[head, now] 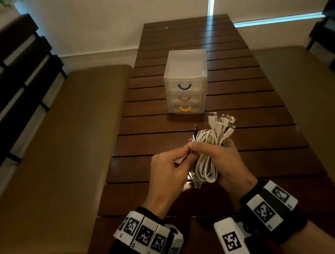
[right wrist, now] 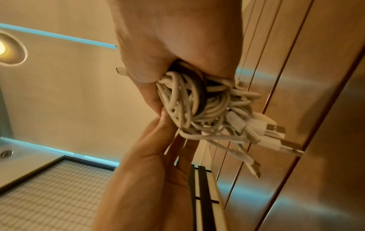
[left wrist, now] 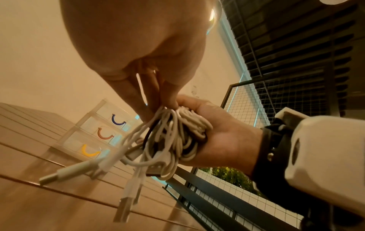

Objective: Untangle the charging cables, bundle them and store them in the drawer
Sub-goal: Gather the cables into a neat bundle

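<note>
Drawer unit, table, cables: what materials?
Drawer unit: looks like frosted translucent plastic, since the drawer outlines show through; its coloured handles look like plastic too. Table: dark brown slats with a glossy finish that reflects the window light, probably varnished wood or a wood-look material. Cables: matte white flexible jackets, likely rubbery plastic, with metal plug tips.

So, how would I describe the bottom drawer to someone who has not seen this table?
On the table stands a clear box with three stacked drawers. The bottom drawer has the yellow handle; those above have red and blue.
</note>
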The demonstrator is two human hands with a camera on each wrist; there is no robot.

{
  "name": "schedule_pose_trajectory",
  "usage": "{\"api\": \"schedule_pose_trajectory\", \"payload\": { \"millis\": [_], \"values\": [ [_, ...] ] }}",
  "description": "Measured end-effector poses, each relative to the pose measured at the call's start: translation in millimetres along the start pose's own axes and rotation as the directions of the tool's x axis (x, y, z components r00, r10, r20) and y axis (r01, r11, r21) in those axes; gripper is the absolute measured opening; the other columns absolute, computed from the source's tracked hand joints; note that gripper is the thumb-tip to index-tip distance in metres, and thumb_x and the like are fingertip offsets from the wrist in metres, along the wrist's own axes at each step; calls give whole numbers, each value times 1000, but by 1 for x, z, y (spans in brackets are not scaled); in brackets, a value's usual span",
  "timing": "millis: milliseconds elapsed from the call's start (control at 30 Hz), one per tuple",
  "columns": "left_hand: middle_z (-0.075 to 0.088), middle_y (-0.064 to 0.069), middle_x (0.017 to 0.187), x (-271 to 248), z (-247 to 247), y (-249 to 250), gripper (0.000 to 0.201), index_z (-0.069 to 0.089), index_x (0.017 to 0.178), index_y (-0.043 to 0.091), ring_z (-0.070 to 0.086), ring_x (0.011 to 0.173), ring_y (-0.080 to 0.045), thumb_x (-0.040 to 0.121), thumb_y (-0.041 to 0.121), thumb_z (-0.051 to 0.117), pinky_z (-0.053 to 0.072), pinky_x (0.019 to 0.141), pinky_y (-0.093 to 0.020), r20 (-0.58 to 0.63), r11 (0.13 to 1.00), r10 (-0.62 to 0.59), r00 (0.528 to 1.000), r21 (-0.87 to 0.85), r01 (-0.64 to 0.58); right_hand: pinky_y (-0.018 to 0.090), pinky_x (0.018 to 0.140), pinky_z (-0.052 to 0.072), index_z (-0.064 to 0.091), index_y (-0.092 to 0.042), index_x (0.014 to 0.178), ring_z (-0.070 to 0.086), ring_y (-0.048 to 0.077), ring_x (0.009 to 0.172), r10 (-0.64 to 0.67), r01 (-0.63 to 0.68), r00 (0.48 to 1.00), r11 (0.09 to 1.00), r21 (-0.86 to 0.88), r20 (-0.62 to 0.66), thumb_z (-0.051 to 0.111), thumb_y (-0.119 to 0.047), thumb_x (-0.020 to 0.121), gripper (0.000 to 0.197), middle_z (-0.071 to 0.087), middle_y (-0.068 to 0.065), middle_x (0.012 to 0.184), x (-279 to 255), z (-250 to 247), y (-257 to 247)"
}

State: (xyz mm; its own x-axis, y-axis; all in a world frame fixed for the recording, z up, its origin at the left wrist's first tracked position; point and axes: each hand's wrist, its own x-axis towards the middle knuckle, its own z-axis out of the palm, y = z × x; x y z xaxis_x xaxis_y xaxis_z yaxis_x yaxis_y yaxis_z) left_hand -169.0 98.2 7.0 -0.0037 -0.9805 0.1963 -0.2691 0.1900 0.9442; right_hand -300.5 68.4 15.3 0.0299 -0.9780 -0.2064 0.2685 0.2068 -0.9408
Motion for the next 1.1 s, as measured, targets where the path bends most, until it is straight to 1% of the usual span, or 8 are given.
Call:
{"api": "schedule_pose_trajectory", "payload": {
  "millis": [233, 367, 500, 567, 667, 833, 1000, 1100],
  "values": [
    [77, 1, 94, 9, -12, 5, 33, 76, 105, 19, 73, 92, -12, 79, -1, 73, 59, 83, -35, 12, 996, 5, 1000, -93, -4, 53, 83, 58, 73, -1, 90, 70, 44, 91, 51, -43, 991, 997, -66, 126, 75, 2, 76, 15, 71, 27, 95, -3, -4, -10],
    [69, 11, 94, 13, -19, 3, 31, 71, 94, 30, 65, 89, -6, 66, 27, 85, 54, 77, -26, -22, 985, 63, 998, 161, -58, 52, 76, 56, 68, -14, 61, 63, 32, 71, 24, -19, 998, 996, -84, 65, 72, 10, 75, 28, 64, 8, 65, -6, 0, -15],
    [65, 10, 110, 2, -27, -4, 44, 58, 120, 25, 64, 98, -4, 82, 47, 69, 55, 90, -32, 122, 974, -225, 967, 54, 220, 51, 69, 56, 58, 5, 102, 63, 30, 68, 88, -81, 990, 995, 63, -113, 79, -2, 58, 49, 60, 17, 79, 4, 1, -2],
    [71, 7, 100, -11, -27, -10, 32, 64, 118, 29, 68, 89, -9, 94, 47, 54, 58, 81, -39, 216, 971, -209, 954, 160, 176, 43, 62, 55, 60, 5, 97, 60, 27, 59, 123, -107, 987, 983, 151, -100, 76, -4, 58, 43, 56, 15, 71, 6, -1, -3],
    [72, 5, 81, -23, -27, -16, 13, 70, 94, 23, 68, 69, -10, 94, 29, 59, 56, 60, -30, 51, 981, -182, 982, 82, 177, 43, 65, 51, 61, -3, 71, 57, 26, 55, 163, -158, 986, 973, 168, -20, 68, 4, 74, 10, 55, 11, 63, 5, -6, -4],
    [75, 3, 92, -23, -30, -14, 18, 74, 87, 13, 70, 86, -14, 82, 30, 70, 56, 77, -28, -228, 977, -179, 957, -156, 146, 46, 67, 53, 60, -5, 72, 60, 31, 64, 77, -76, 996, 997, 35, -35, 76, -2, 56, 23, 58, 11, 63, 2, -6, 4],
    [71, -8, 81, -11, -23, -1, 20, 70, 87, 6, 68, 80, -19, 81, 25, 66, 58, 81, -32, -81, 746, -392, 917, -611, 265, 49, 73, 54, 59, -12, 66, 59, 25, 67, -32, 43, 998, 980, -193, 57, 70, 12, 74, 28, 59, 3, 63, -12, 0, 3],
    [72, -10, 82, -12, -12, 2, 18, 74, 95, 10, 70, 72, -18, 86, 23, 65, 59, 64, -29, -163, 894, -313, 936, -385, 232, 45, 70, 54, 63, -19, 60, 62, 18, 64, -56, 67, 996, 985, -156, 73, 74, 5, 70, 29, 62, -1, 63, -14, 3, 3]
  ]
}}
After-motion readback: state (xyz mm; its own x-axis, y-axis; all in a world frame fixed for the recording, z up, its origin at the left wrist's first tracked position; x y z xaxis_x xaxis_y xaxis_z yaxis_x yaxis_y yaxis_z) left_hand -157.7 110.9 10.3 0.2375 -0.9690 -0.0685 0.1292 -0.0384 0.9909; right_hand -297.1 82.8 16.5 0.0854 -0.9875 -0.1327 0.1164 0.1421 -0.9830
